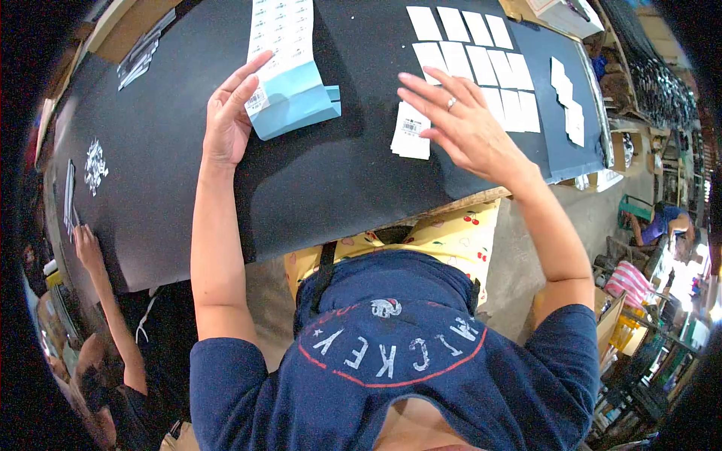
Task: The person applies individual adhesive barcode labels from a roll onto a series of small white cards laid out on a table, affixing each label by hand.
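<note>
My left hand (232,113) pinches the left edge of a sheet of printed stickers (282,34) at the upper left of centre. The lower part of the sheet is a light blue backing (289,101), bent over at its end. A sticker with a barcode shows by my left fingertips. My right hand (455,120) is spread, palm down, over the right side of a small stack of white tags (410,135); the top tag bears a barcode label. Beyond my right hand, white cards (481,66) lie in rows, partly covered by my fingers.
More white tags (568,101) lie at the right end of the black table (338,180). At the left are a small white pile (95,167) and dark strips (143,56). Another person's hand (88,248) touches the table's left edge. A white box (568,15) stands at the back right.
</note>
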A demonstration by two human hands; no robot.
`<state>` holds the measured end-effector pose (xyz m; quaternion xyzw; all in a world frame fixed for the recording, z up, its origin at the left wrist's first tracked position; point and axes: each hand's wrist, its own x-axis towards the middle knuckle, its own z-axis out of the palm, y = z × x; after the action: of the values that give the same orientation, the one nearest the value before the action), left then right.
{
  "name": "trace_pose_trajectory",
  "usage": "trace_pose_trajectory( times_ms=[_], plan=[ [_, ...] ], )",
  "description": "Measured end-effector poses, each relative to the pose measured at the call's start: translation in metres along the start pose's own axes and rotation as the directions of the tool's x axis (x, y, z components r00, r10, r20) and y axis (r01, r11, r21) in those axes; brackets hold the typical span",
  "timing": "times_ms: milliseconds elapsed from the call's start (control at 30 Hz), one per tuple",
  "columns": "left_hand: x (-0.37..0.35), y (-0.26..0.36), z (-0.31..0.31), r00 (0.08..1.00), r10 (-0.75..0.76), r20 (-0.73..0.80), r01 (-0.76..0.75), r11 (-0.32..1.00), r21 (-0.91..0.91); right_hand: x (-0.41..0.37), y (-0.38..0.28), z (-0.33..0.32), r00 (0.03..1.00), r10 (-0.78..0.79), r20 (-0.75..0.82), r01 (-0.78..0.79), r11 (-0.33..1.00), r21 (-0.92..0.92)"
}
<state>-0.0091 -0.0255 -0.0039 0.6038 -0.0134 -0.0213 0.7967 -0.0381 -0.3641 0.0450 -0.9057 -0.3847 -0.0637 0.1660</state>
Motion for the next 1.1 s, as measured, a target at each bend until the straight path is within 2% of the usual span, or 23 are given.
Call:
trace_pose_trajectory(
  times_ms=[67, 100, 233, 467, 700, 800, 867, 1100],
  plan=[
    [0.0, 0.0, 0.0, 1.0, -0.014, 0.007, 0.014, 1.0, -0.009, -0.004, -0.003, -0.01, 0.965, -0.11, 0.237, 0.165, 0.96, -0.225],
    [0.001, -0.001, 0.0, 1.0, -0.006, 0.003, 0.006, 1.0, 0.003, -0.008, 0.002, -0.009, 0.94, -0.118, 0.321, 0.199, 0.953, -0.231],
    [0.001, -0.001, 0.0, 1.0, 0.006, -0.011, -0.006, 1.0, 0.023, -0.014, 0.013, 0.004, 0.886, -0.157, 0.437, 0.264, 0.944, -0.198],
    [0.001, -0.001, 0.0, 1.0, 0.012, 0.01, -0.012, 1.0, 0.014, -0.02, 0.004, 0.014, 0.907, -0.038, 0.42, 0.159, 0.953, -0.258],
    [-0.001, -0.001, 0.004, 1.0, 0.002, -0.018, -0.003, 1.0, -0.012, -0.021, 0.001, 0.012, 0.915, -0.065, 0.398, 0.164, 0.962, -0.219],
    [0.0, 0.0, 0.012, 0.999, 0.052, -0.014, -0.052, 0.999, -0.006, -0.022, 0.002, 0.015, 0.919, -0.069, 0.387, 0.174, 0.954, -0.244],
    [-0.003, 0.001, 0.014, 0.998, 0.07, -0.001, -0.07, 0.997, -0.034, -0.024, 0.002, 0.017, 0.923, -0.091, 0.375, 0.225, 0.916, -0.333],
    [-0.003, 0.0, 0.008, 0.999, -0.025, 0.037, 0.026, 0.999, -0.039, -0.02, 0.003, 0.014, 0.908, -0.08, 0.412, 0.194, 0.951, -0.242]
  ],
)
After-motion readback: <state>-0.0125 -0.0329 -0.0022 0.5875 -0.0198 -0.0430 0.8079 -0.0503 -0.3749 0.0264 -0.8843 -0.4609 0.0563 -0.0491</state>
